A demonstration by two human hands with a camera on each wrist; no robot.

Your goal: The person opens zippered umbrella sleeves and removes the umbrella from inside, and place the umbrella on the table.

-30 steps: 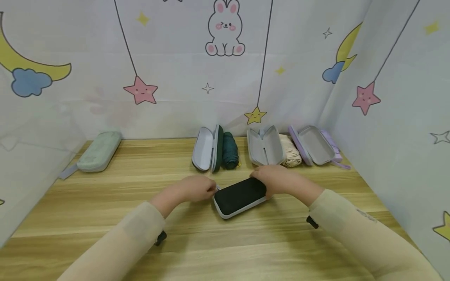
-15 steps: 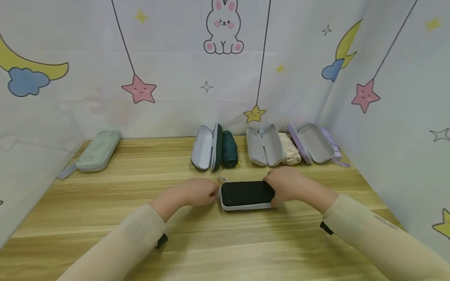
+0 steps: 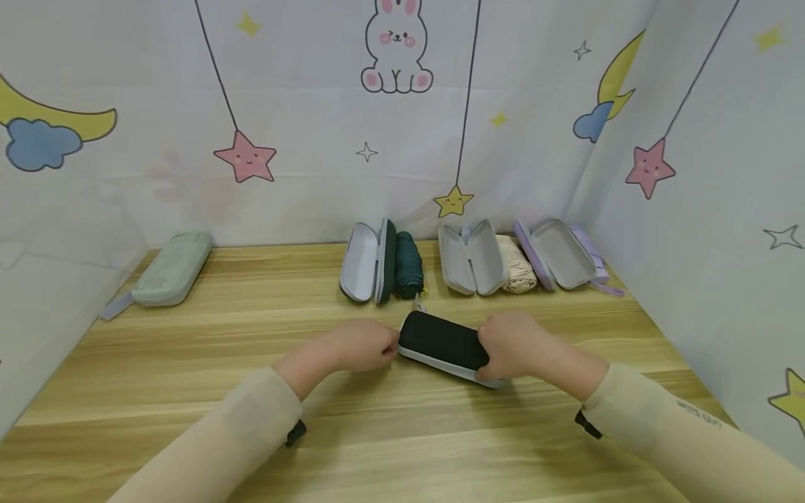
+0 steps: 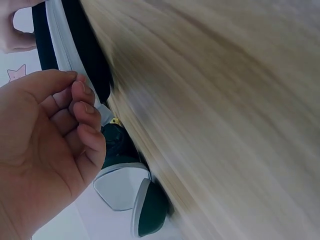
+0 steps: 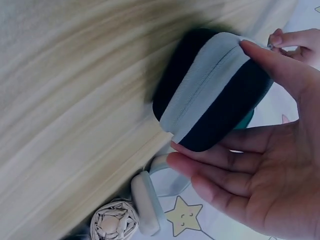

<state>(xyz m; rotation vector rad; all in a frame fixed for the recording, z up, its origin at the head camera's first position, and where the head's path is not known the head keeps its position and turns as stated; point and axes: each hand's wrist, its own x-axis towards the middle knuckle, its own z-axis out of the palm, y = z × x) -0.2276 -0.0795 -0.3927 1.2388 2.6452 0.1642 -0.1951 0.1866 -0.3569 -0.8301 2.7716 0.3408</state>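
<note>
A black zip case (image 3: 440,341) with a pale grey zipper band (image 5: 202,85) lies closed-looking on the table in front of me, set at a slant. Its right end is gripped by my right hand (image 3: 514,344), thumb on the near side and fingers on the far side. At the left end, my left hand (image 3: 363,344) pinches the small zipper pull (image 5: 270,46) between thumb and index finger; the other fingers are curled. A short pale strap (image 3: 419,304) sticks out from the case's far left corner.
Along the back stand an open dark green case (image 3: 370,264), a rolled green umbrella (image 3: 409,265), an open grey case (image 3: 473,258), a beige folded bundle (image 3: 518,265) and an open lilac case (image 3: 562,255). A mint case (image 3: 174,270) lies back left, before fabric walls (image 3: 302,126).
The black case has turned clockwise, its left end now farther away and its right end nearer. Both hands shifted right with it, keeping hold.
</note>
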